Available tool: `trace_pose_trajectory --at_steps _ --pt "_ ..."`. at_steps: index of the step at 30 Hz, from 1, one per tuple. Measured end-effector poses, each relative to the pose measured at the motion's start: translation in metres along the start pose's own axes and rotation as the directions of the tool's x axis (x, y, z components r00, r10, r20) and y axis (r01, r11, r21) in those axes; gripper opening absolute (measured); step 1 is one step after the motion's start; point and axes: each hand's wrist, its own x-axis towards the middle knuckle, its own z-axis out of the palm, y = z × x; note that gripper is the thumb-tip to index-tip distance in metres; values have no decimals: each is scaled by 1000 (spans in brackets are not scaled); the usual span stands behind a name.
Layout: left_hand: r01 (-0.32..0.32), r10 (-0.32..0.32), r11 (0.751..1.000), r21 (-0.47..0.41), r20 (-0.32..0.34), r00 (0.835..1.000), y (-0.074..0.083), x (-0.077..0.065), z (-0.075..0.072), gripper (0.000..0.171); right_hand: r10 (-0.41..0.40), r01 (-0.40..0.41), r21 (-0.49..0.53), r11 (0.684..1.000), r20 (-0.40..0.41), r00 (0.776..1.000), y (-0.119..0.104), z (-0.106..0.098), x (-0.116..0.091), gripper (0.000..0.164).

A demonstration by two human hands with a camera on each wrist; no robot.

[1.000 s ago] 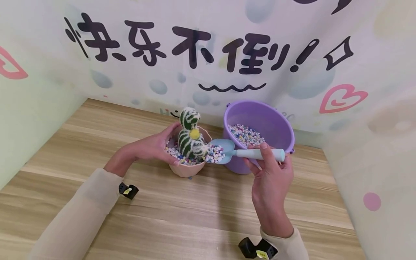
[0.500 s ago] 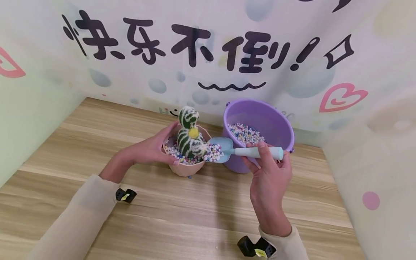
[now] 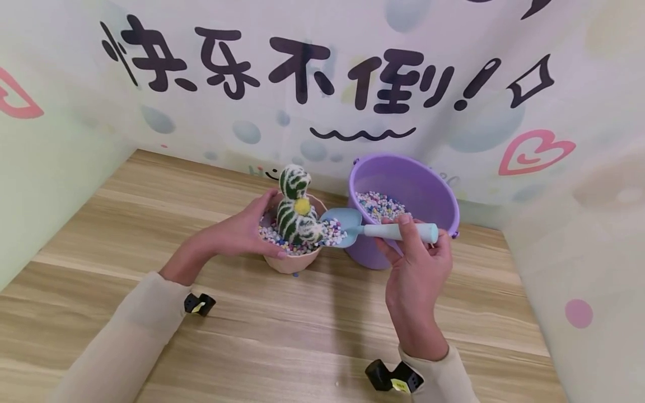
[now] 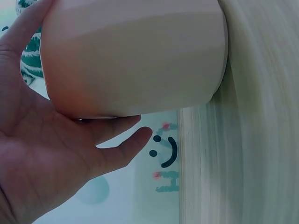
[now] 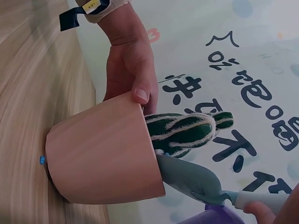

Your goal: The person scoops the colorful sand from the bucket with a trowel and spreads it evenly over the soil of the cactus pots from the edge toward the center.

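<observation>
My left hand (image 3: pixel 247 232) grips a peach flowerpot (image 3: pixel 291 264) from the left, its thumb at the near rim and its fingers round the far side. In the pot a green cactus (image 3: pixel 289 221) with white fuzz and a yellow flower stands among colorful pebbles (image 3: pixel 270 234). My right hand (image 3: pixel 420 274) holds a light blue trowel (image 3: pixel 390 230) by its handle. The blade lies at the pot's right rim, and pebbles (image 3: pixel 333 232) are heaped at its tip. In the right wrist view, the blade's tip (image 5: pixel 187 175) reaches over the rim beside the cactus.
A purple bucket (image 3: pixel 370 256) partly filled with similar pebbles (image 3: pixel 381 205) stands right of the pot, close behind the trowel. Printed cloth walls (image 3: pixel 242 112) border the wooden table (image 3: pixel 272 341). A small blue pebble (image 5: pixel 42 160) lies by the pot's base.
The trowel has tilted slightly, and its pebbles have shifted toward the tip at the pot, baring more of the blade. The left hand still holds the pot.
</observation>
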Motion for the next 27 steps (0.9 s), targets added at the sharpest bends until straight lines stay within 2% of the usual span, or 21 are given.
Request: trace_pose_trajectory --at_steps 8,15,21,27 --pt "-6 9 999 -35 74 997 -3 5 -9 121 -6 7 14 1000 -25 1000 2 3 2 29" --pt "-12 22 997 -74 136 990 -6 7 -18 118 -33 33 -24 999 -1 999 3 5 1 32" --pt "-9 22 997 -79 165 986 -9 8 -23 120 -49 49 -35 998 -3 999 3 6 0 32" --pt "24 -15 999 -49 179 984 -10 8 -26 124 -77 77 -33 996 19 997 2 7 1 32"
